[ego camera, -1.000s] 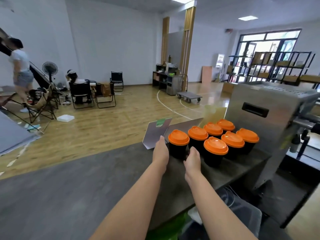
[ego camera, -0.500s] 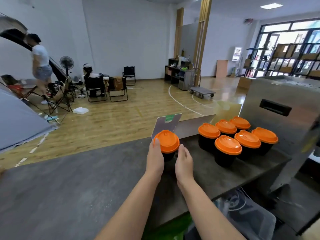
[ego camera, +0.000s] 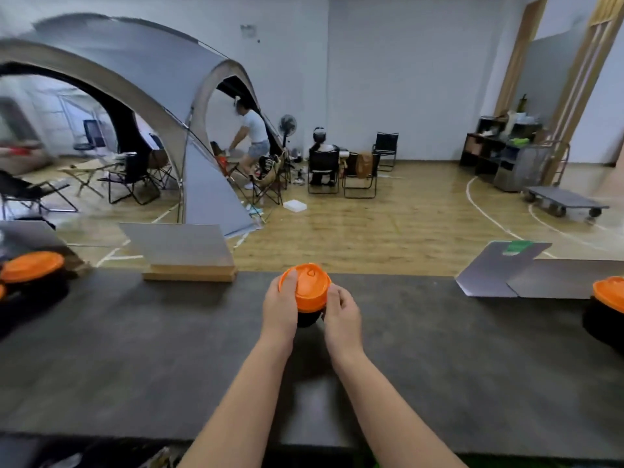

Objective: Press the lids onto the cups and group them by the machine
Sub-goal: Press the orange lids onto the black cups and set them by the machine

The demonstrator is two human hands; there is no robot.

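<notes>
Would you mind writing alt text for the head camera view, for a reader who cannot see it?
Both hands, left hand and right hand, grip a black cup with an orange lid over a dark counter. More orange-lidded cups sit at the far left and far right edges.

Indoor sports hall: court-lined wooden floor (ego camera: 422, 228), tent (ego camera: 141, 82), folding chairs (ego camera: 359, 175).

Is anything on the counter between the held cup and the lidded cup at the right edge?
Nothing visible. Both hands, left hand and right hand, grip the cup; bare counter runs to the right-edge cup.
</notes>
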